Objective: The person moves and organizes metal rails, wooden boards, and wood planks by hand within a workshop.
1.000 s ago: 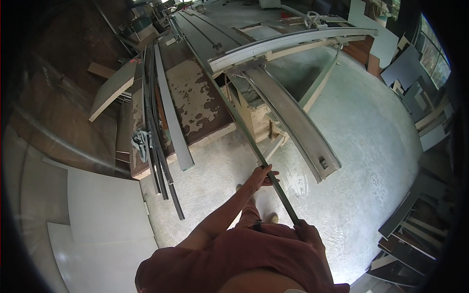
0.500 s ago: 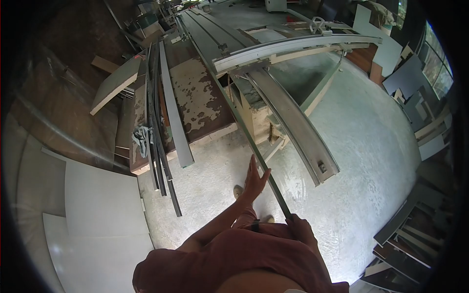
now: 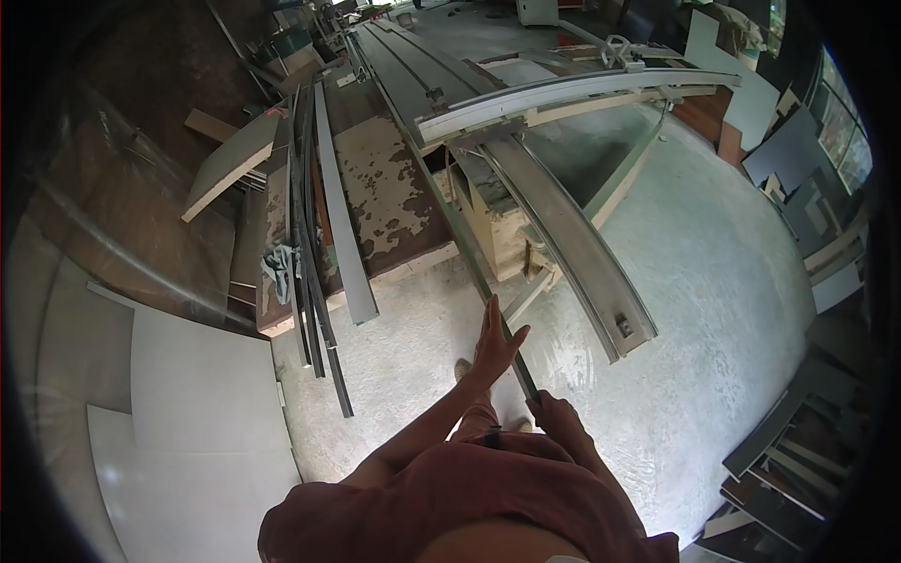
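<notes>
A long, narrow greenish board strip (image 3: 474, 267) runs from the saw table toward my body. My left hand (image 3: 496, 347) lies against the strip's left side, fingers stretched forward and thumb apart. Around the near end of the strip, my right hand (image 3: 559, 418) is closed, with its fingertips partly hidden. The strip's far part passes along the left edge of the long grooved saw table (image 3: 413, 61).
A pale crosscut fence (image 3: 572, 89) spans the saw's frame, and a metal rail arm (image 3: 572, 249) juts toward me on the right. Several long strips (image 3: 343, 225) lie on a worn brown board (image 3: 380, 188) at left. Offcuts (image 3: 779, 460) are piled at lower right.
The strip has slid forward, away from me, and my right hand has moved forward and left with its end. My left hand stays beside the strip at nearly the same place.
</notes>
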Motion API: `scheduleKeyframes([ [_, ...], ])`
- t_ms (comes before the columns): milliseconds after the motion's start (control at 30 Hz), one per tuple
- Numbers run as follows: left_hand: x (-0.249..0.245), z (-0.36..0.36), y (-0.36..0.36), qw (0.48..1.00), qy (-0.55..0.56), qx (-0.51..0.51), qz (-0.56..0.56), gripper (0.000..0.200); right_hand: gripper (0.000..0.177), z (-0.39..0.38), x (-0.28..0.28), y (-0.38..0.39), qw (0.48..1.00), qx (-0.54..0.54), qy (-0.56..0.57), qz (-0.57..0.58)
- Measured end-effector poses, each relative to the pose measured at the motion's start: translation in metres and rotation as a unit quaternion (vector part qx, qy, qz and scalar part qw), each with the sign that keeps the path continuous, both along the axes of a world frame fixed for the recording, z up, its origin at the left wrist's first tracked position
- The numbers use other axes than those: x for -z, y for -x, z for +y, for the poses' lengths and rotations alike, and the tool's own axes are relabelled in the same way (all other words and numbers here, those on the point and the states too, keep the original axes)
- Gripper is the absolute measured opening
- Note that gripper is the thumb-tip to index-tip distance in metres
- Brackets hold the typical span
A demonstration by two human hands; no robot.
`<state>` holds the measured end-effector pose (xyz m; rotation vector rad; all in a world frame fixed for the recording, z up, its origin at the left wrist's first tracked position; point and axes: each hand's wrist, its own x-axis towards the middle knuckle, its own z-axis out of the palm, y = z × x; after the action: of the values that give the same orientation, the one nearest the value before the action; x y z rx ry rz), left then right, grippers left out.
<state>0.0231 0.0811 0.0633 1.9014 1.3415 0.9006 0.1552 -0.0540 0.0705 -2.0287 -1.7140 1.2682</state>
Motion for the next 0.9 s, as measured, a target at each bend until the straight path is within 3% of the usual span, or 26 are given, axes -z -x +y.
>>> scheduleKeyframes([
  [567,-0.016,0.032,0.004,1.0,0.03,-0.006,0.003,0.088,0.036,0.024,-0.007,0.001,0.999,0.015,0.049,0.017],
  [900,-0.01,0.055,0.012,1.0,0.027,-0.006,-0.011,0.088,0.035,0.039,-0.006,0.003,0.999,0.025,0.014,0.037],
])
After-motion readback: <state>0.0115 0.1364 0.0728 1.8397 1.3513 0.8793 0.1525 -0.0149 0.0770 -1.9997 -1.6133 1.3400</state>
